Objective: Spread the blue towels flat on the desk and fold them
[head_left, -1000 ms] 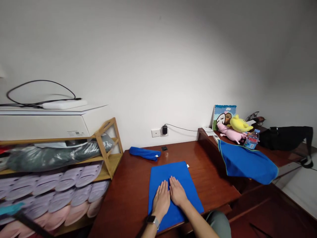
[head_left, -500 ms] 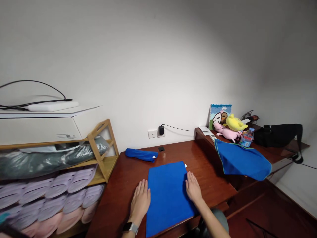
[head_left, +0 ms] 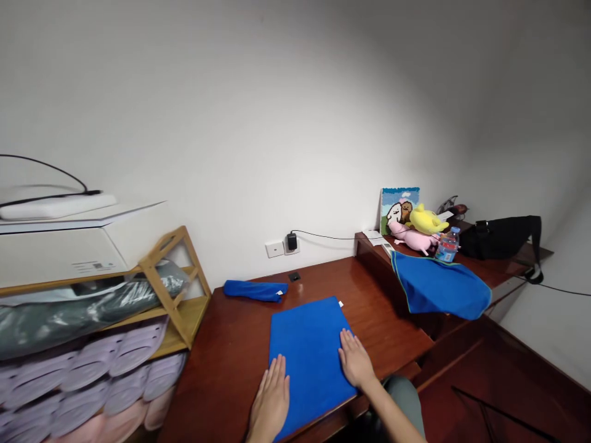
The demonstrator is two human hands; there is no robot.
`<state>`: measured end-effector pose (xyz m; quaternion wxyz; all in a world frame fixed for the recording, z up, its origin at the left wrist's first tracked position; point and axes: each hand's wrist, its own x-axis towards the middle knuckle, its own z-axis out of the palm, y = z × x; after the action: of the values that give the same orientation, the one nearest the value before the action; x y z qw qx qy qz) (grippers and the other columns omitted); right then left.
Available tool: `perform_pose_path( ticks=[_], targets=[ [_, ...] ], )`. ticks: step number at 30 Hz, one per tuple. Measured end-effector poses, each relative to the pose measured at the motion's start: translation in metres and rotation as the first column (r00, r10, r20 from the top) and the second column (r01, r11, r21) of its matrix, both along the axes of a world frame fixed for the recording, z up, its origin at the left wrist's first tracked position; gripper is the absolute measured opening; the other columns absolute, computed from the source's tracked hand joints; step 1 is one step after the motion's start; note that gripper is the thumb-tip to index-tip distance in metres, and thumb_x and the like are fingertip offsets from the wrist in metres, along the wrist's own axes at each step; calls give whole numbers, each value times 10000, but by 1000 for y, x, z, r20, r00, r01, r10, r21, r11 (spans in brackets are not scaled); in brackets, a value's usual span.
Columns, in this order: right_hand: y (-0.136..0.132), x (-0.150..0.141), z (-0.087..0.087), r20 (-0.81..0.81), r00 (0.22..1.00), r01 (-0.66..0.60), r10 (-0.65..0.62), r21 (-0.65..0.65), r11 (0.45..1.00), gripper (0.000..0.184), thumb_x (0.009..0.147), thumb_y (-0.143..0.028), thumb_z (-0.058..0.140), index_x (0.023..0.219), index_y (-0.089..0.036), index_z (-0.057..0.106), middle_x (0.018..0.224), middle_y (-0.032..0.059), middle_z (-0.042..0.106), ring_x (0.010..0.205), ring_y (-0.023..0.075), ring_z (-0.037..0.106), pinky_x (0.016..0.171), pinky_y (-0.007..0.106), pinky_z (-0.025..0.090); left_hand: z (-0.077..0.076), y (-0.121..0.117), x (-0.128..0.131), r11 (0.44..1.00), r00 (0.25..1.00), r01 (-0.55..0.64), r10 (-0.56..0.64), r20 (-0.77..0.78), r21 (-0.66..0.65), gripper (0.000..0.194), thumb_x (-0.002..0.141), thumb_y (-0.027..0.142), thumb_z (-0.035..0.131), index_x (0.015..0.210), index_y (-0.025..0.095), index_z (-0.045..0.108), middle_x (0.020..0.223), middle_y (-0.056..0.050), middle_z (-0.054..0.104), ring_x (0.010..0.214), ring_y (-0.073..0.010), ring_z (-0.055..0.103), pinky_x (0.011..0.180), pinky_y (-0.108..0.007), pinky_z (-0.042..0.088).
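A blue cloth [head_left: 312, 357] lies flat on the reddish-brown desk [head_left: 221, 363], its near end at the desk's front edge. My left hand [head_left: 272, 397] rests flat along the cloth's left edge, fingers stretched forward. On the right edge lies my right hand [head_left: 355, 359], palm down with straight fingers, partly over the cloth. Neither hand grips anything. Behind the cloth, a rolled blue cloth [head_left: 255, 290] sits near the wall. Another blue cloth [head_left: 438, 283] with a light green edge hangs over the raised shelf on the right.
To the left, a wooden rack [head_left: 191, 314] holds lilac slippers [head_left: 133, 351] and a white box [head_left: 60, 249]. A plug [head_left: 292, 241] sits in the wall socket. On the right shelf are a water bottle [head_left: 447, 245], plush toys [head_left: 415, 237] and a black bag [head_left: 503, 237].
Both hands have slid a little toward me along the cloth's sides, the left one coming onto its edge. The camera view has shifted slightly.
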<state>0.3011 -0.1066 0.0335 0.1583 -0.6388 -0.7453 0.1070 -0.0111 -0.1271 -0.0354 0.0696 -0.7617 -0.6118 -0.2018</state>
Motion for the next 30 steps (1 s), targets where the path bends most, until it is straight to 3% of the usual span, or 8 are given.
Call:
perform_pose_path(
  ticks=[3,6,10,12,15,21,27,30],
  targets=[
    [-1,29,6,33,995,99,-99,-11,995,637,1085,-335,283,1647,-61,407,1707,128,349,1614,271,296,1343,477,234,4,-3,-19,996,996,-85,85,15,15,627,1066,354,234,1567,107,517,1614,-154,549,1496,-292,534,1247,-525,449],
    [-6,25,6,1,995,99,-99,55,994,628,1098,-350,278,1654,-89,408,1717,109,336,1618,276,281,1346,476,238,20,-8,-9,994,994,-105,105,20,36,611,1068,366,258,1544,123,553,1606,-139,563,1494,-290,537,1245,-517,455],
    [-18,-22,2,-84,986,-129,143,150,980,605,1125,-411,303,1672,-171,393,1716,69,361,1608,253,318,1336,443,280,41,-16,38,998,999,37,-37,3,58,565,1085,402,327,1607,238,467,1672,-48,490,1544,-234,470,1254,-457,456],
    [-25,-45,0,-91,960,-249,265,152,956,597,1126,-408,317,1676,-184,384,1714,63,370,1601,249,339,1329,429,294,41,-21,57,991,992,127,-127,-19,36,556,1087,393,335,1619,269,442,1669,-30,493,1541,-226,474,1254,-456,459],
    [-34,-60,-3,-94,941,-312,324,126,942,592,1130,-427,311,1677,-211,381,1720,44,357,1604,243,333,1337,418,266,31,-28,63,988,987,155,-155,-38,-7,541,1085,377,332,1601,291,471,1643,-28,524,1519,-242,505,1247,-483,470],
    [-37,-23,-6,-85,978,-185,189,45,982,615,1118,-475,310,1681,-235,372,1727,25,321,1614,258,307,1348,457,235,21,-33,43,995,996,84,-85,-24,-57,592,1081,461,339,1620,233,430,1674,-54,457,1546,-269,464,1260,-500,457],
    [-30,29,-17,-32,998,47,-48,-25,999,655,1099,-470,298,1671,-167,398,1721,44,332,1610,263,310,1341,447,261,-2,-41,7,993,993,-114,114,13,-29,608,1061,399,298,1585,176,509,1645,-99,508,1525,-289,494,1261,-520,448],
    [-20,32,-13,-23,995,95,-95,-9,995,670,1099,-463,286,1660,-118,409,1719,76,334,1610,271,307,1342,449,259,1,-32,-14,986,986,-167,167,14,27,609,1046,374,309,1557,146,547,1601,-134,567,1505,-310,521,1259,-546,443]
  ],
)
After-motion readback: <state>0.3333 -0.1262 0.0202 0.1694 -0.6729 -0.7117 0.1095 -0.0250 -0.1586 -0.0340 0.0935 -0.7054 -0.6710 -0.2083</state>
